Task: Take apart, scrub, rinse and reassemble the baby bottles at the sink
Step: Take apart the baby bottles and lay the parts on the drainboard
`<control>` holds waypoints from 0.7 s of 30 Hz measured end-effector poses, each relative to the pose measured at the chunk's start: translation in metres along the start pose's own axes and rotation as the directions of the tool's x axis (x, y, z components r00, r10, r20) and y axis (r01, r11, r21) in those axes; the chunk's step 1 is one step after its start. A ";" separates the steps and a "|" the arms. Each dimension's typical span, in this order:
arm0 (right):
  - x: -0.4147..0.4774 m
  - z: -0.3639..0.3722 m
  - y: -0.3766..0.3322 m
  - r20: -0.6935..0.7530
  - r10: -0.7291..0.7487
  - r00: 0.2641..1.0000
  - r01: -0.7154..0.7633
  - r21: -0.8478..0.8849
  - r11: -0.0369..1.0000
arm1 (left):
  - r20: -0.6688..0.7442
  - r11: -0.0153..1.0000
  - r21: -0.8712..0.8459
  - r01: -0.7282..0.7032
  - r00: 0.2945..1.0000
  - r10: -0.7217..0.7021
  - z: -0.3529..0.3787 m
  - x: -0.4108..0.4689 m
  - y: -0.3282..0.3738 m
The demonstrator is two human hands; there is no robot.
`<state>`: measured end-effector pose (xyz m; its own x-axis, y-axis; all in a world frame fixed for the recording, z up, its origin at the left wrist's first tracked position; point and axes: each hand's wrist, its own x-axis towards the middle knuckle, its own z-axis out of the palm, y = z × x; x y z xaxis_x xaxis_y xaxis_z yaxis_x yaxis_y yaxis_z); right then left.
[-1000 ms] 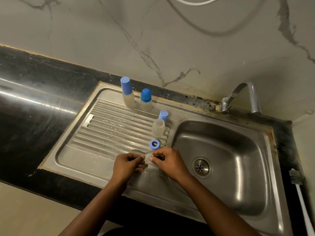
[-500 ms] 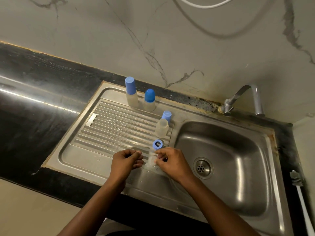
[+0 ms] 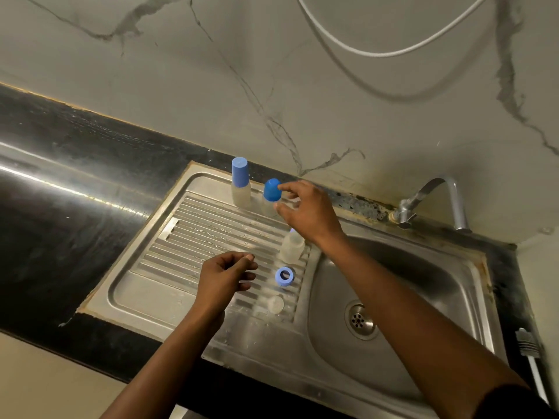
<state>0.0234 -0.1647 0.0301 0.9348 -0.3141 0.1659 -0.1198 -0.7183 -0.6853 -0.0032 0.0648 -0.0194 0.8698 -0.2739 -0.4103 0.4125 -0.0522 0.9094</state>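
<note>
Right hand [image 3: 308,213] now far forward beside round-capped bottle [image 3: 271,195], fingers [image 3: 290,186] apart.

One head-worn wide-angle view, looking forward and down, close over the sink [image 3: 438,282], wall [image 3: 332,101] behind
</note>
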 end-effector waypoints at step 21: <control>0.052 0.033 0.009 0.163 0.065 0.984 -0.046 -0.116 0.992 | -0.072 0.998 0.041 -0.048 0.996 0.051 -0.019 -0.015 0.007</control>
<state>0.0824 -0.1671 0.0087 0.9670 -0.2546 0.0033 -0.2008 -0.7705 -0.6050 -0.0082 0.0865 -0.0086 0.9070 -0.2063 -0.3672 0.3588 -0.0783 0.9301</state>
